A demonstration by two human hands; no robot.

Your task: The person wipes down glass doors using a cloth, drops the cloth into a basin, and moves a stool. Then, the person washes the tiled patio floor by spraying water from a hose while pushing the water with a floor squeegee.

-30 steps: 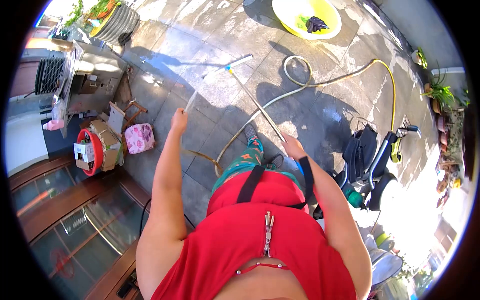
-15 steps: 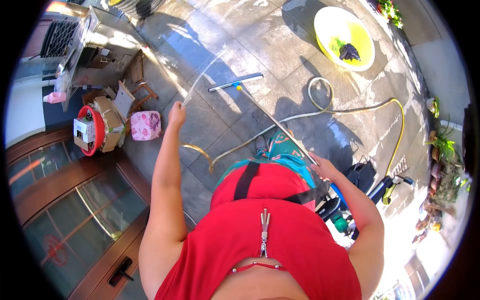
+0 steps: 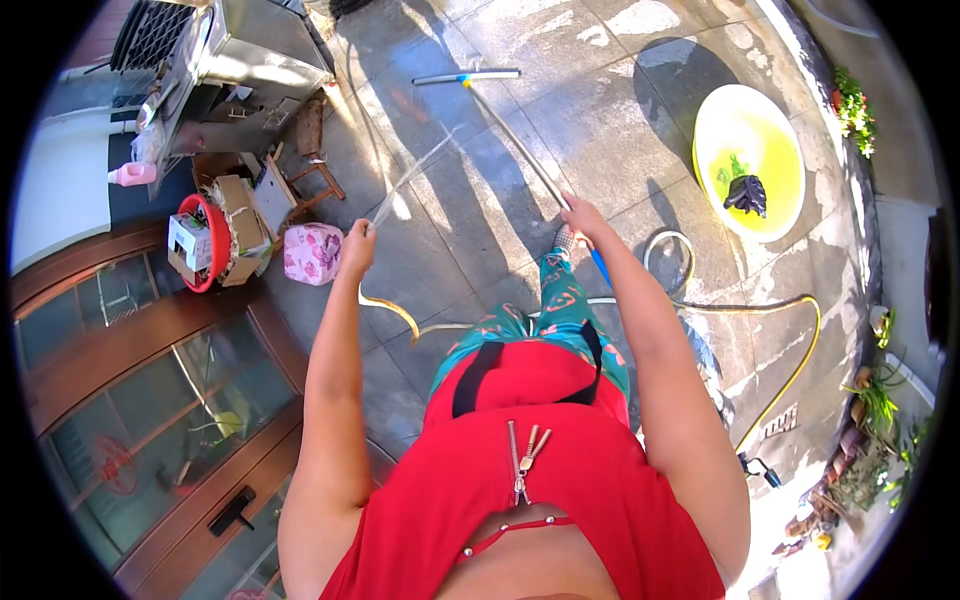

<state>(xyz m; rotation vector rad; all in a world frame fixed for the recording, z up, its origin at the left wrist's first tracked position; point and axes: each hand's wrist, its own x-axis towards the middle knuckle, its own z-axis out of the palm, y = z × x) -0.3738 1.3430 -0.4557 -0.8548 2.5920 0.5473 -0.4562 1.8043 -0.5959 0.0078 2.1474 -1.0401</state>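
My left hand point(image 3: 358, 246) is closed around the end of a yellowish hose point(image 3: 385, 303), and a jet of water point(image 3: 415, 170) sprays from it onto the paving. Fingers wrapped round the pole, my right hand point(image 3: 583, 217) holds a long-handled squeegee point(image 3: 515, 140). Its wide blade lies on the wet tiles at the top centre, and the blue handle end shows below my right hand. The hose runs behind my legs and loops on the ground to the right.
A yellow basin point(image 3: 780, 165) with a dark cloth stands at the right. Left are a pink patterned stool point(image 3: 313, 254), a red tub point(image 3: 217, 240) with boxes, a metal cabinet point(image 3: 262, 50) and glazed doors point(image 3: 150, 430). Potted plants point(image 3: 876, 400) line the right edge.
My right hand has moved up and forward from its place half a second ago, and the squeegee blade is farther away. The view has turned, shifting the basin right and down. Water still sprays.
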